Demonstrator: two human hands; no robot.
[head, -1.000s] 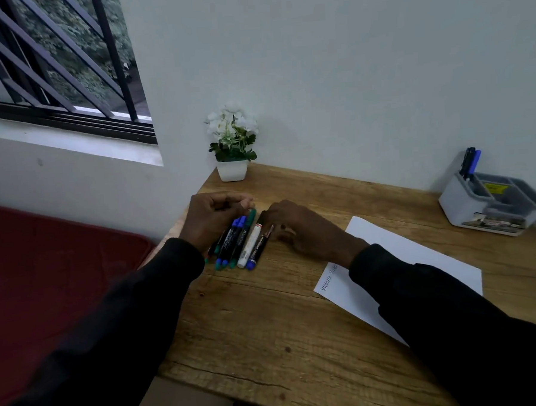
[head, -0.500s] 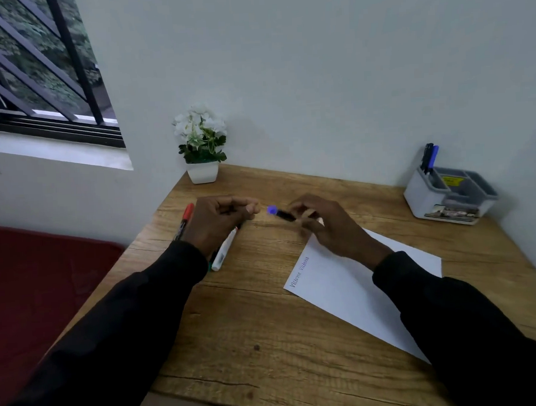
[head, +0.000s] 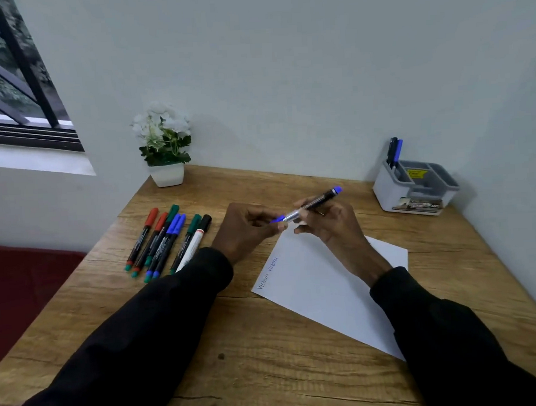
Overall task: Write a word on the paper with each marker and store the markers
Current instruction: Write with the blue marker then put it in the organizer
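At mid-frame, above the paper [head: 324,290] bearing two written words, the right hand [head: 326,221] pinches a blue marker [head: 312,204] while the left hand [head: 246,227] grips its cap end, two markers [head: 394,151] already stand in the organizer [head: 415,189] at right, and seven markers [head: 166,239] wait at left.

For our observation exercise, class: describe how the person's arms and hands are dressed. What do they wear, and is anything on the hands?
Both arms are covered by long, plain black sleeves that end at the wrists. The left hand and right hand are bare: no gloves. No rings, watch or markings can be made out, and the sleeves show no logo or pattern.
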